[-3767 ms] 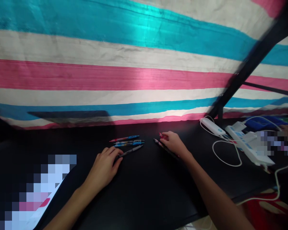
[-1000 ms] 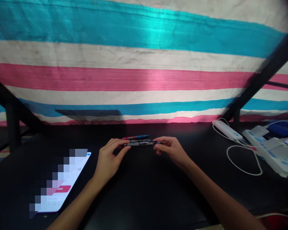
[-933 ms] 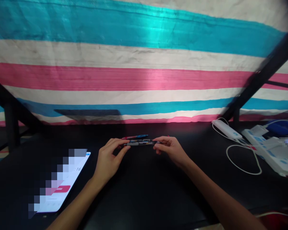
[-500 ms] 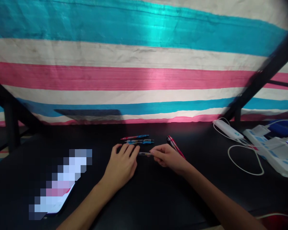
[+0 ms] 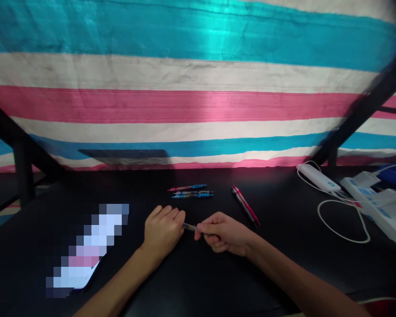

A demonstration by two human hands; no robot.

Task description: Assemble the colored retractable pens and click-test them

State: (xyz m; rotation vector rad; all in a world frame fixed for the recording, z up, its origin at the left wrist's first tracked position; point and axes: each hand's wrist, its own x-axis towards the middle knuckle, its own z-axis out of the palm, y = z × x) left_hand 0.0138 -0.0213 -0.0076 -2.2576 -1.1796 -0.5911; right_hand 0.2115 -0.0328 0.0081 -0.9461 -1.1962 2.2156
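Note:
A thin clear-barrelled pen (image 5: pixel 189 227) spans the gap between my two hands, just above or on the black table. My left hand (image 5: pixel 164 227) is closed in a fist around its left end, which is hidden. My right hand (image 5: pixel 222 232) pinches the other end between thumb and fingers. Beyond my hands lie a red-and-blue pen (image 5: pixel 187 188) and, just nearer, blue pens (image 5: pixel 192 194) side by side. To the right, a red pen (image 5: pixel 247 205) and a dark-and-silver pen (image 5: pixel 244 208) lie slanted together.
On the left lies a phone (image 5: pixel 90 264) with a lit, blurred screen. A white power strip (image 5: pixel 376 209), a white device (image 5: pixel 318 177) and looped cable (image 5: pixel 366 229) occupy the right side. A striped sheet (image 5: pixel 198 105) hangs behind the black table (image 5: pixel 191 281), with dark frame bars at both sides.
My hands have drawn nearer to me with the pen, away from the blue pens. The left fingers, formerly spread, have curled into a fist around the pen's end.

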